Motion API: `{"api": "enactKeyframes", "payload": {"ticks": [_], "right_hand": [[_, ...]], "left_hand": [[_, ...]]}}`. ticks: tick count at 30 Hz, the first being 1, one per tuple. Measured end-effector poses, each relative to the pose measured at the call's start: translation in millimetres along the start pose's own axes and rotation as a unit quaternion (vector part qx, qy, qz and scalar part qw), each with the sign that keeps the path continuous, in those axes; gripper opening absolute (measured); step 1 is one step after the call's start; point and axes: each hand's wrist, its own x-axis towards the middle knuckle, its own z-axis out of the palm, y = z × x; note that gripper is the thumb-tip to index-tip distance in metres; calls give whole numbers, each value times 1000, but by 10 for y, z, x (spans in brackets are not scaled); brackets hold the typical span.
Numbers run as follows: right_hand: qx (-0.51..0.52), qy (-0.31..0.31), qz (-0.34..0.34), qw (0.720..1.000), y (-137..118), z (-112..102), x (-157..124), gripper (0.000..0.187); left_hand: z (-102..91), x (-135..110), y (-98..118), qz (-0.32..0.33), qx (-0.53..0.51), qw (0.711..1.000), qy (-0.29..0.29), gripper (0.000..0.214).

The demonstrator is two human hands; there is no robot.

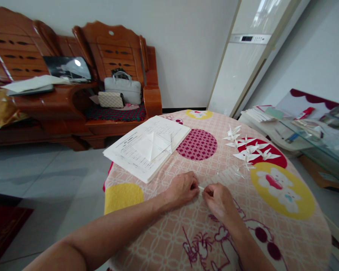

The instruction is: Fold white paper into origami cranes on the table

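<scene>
Between my two hands, a narrow white paper strip (pixel 201 188) shows just above the tablecloth. My left hand (pixel 185 187) pinches one end of it, fingers curled. From the other side my right hand (pixel 217 196) grips it with closed fingertips; most of the strip is hidden by the fingers. Beyond my right hand lie several thin white paper strips (pixel 227 175) in a row. Farther back at the right is a group of folded white paper cranes (pixel 251 149).
A stack of printed sheets (pixel 130 150) with folded white paper (pixel 152 146) on top lies at the table's left. The round table wears a patterned cloth (pixel 164 241). A cluttered glass shelf (pixel 313 139) adjoins at right. Wooden chairs (pixel 113 49) stand behind, one holding bags (pixel 124 88).
</scene>
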Motion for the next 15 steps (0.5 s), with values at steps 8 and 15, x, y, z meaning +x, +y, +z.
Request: {"api": "enactKeyframes", "payload": {"ticks": [8, 15], "right_hand": [[-3, 10, 19, 1000, -36, -20, 13, 20], [1, 9, 12, 1000, -7, -2, 28, 18]], "left_hand": [[-16, 57, 36, -26, 36, 999, -18, 10], [-18, 70, 15, -30, 31, 999, -34, 10]]}}
